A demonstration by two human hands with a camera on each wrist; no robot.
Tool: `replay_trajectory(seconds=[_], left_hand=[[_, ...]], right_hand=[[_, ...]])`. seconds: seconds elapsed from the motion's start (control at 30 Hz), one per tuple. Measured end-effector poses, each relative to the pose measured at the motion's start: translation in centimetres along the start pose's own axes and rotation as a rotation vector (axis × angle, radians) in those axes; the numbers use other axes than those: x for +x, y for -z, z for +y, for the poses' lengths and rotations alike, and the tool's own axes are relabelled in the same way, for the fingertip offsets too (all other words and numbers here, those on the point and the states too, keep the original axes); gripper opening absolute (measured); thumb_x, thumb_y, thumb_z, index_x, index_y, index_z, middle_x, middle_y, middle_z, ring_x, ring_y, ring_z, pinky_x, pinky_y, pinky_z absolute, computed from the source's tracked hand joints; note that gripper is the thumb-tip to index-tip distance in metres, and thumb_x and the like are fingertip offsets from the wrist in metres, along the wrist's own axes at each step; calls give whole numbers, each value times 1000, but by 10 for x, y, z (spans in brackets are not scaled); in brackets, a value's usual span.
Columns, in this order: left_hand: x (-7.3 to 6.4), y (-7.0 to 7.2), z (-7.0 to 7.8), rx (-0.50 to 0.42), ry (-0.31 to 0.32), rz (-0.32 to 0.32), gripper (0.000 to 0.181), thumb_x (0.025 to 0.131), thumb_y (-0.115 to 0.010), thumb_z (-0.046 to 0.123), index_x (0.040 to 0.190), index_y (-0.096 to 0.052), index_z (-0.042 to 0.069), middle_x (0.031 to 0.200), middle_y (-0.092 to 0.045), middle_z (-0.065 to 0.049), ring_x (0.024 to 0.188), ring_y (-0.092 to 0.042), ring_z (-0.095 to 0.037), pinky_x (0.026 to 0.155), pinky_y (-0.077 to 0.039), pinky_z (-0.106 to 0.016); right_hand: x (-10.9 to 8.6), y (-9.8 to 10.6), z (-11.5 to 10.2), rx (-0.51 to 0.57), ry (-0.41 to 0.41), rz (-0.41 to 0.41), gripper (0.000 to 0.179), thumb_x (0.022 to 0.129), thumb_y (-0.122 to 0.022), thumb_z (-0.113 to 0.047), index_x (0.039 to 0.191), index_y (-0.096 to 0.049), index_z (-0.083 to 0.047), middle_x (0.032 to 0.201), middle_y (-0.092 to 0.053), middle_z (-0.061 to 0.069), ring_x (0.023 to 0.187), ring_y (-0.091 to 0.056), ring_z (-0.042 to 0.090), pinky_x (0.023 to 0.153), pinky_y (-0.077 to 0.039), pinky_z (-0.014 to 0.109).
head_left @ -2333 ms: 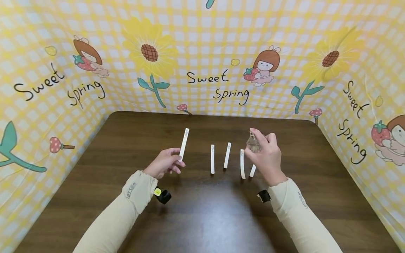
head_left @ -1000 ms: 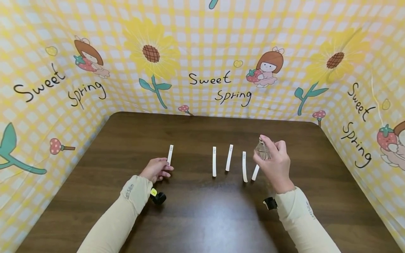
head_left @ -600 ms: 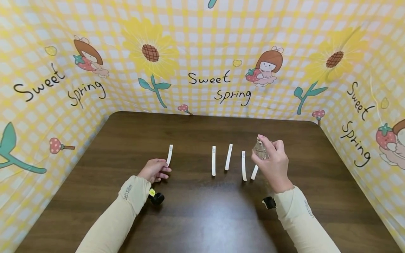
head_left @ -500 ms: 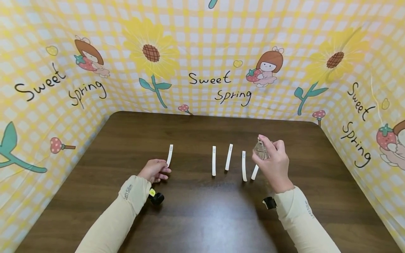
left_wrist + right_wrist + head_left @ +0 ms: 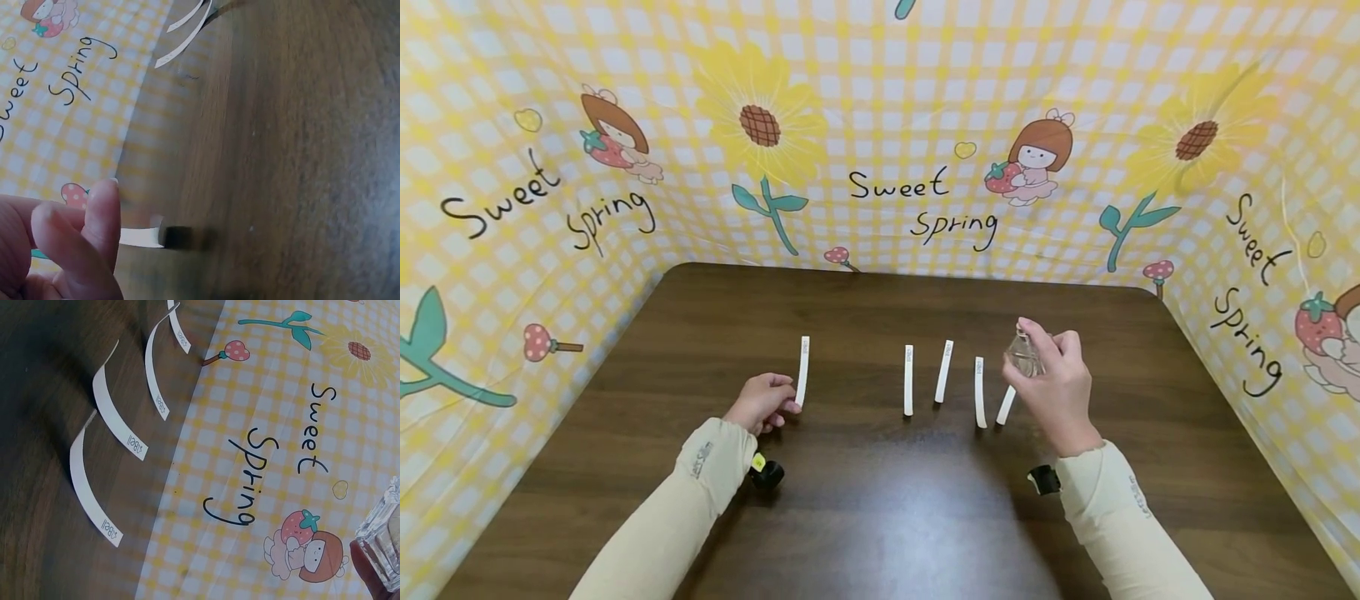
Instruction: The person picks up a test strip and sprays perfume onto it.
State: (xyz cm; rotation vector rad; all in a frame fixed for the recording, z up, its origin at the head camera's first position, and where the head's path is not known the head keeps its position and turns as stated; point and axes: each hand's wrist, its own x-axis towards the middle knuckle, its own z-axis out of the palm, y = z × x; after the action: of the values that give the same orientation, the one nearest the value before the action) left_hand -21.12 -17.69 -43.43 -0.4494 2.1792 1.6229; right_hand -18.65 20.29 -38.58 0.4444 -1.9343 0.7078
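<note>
My left hand (image 5: pixel 763 402) is at the left of the table, fingers loosely bent, fingertips right at the near end of a white paper scent strip (image 5: pixel 803 371). The strip's full length shows in the head view; in the left wrist view the fingers cover most of the strip (image 5: pixel 141 237). My right hand (image 5: pixel 1054 387) holds a clear glass perfume bottle (image 5: pixel 1024 357) upright, its index finger on the top. In the right wrist view only part of the bottle (image 5: pixel 384 537) shows at the right edge.
Several more curved white strips, such as one strip (image 5: pixel 908 380) in the middle, lie in a loose row on the dark wooden table (image 5: pixel 880 517). The rightmost strip (image 5: pixel 1005 406) is partly behind the right hand. A yellow checked cloth (image 5: pixel 880 100) walls the table's back and sides.
The left hand carried its strip left and lowered it to the table. Its fingers have since slid off the near end, baring it. The right hand with the bottle shifted slightly right and down.
</note>
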Motion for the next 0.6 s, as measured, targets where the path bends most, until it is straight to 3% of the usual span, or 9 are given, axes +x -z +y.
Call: replay_trajectory(seconds=[0.27, 0.6], left_hand=[[-2, -10, 14, 59, -67, 17, 38, 94, -49, 11, 129, -48, -5, 62, -64, 2, 39, -45, -6, 39, -34, -19], [1, -38, 33, 119, -117, -5, 30, 91, -52, 16, 115, -57, -1, 62, -65, 3, 38, -46, -7, 37, -29, -19]], right_hand=[[1, 5, 3, -19, -4, -3, 47, 65, -69, -2, 112, -64, -8, 79, -43, 20, 60, -48, 28, 45, -44, 45], [-5, 17, 9, -53, -19, -20, 52, 63, -73, 0, 113, -63, -7, 80, -43, 19, 60, -45, 27, 44, -42, 45]])
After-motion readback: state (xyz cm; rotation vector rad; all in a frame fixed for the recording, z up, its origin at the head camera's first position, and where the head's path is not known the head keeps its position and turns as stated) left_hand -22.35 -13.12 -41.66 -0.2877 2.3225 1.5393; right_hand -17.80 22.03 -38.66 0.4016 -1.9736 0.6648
